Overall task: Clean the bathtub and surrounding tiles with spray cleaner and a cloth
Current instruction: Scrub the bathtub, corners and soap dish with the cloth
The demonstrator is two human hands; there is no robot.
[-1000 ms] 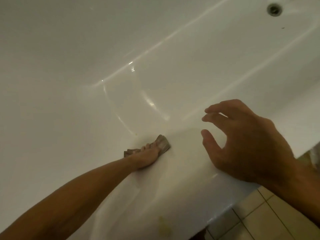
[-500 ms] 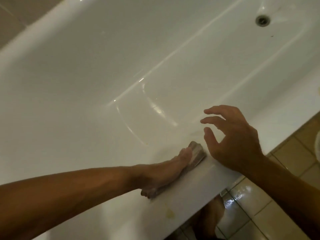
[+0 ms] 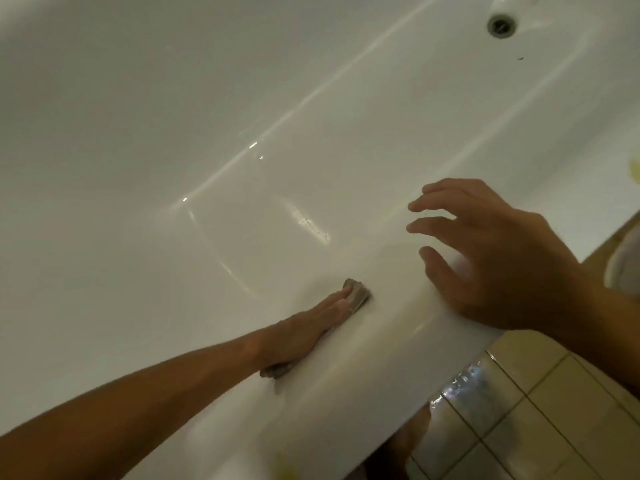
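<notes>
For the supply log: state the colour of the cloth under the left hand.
The cloth is grey-brown; head view.

Left hand (image 3: 304,332) hides most of the cloth (image 3: 356,294) (grey).

A crumpled grey-brown cloth (image 3: 356,295) lies flat on the near inner wall of the glossy white bathtub (image 3: 207,116), just below its rim, well away from the drain (image 3: 501,25).

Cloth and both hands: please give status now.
Left hand flat, pressing cloth on bathtub rim. Right hand empty, fingers spread, near rim. Nothing in the way; drain far off.
</notes>
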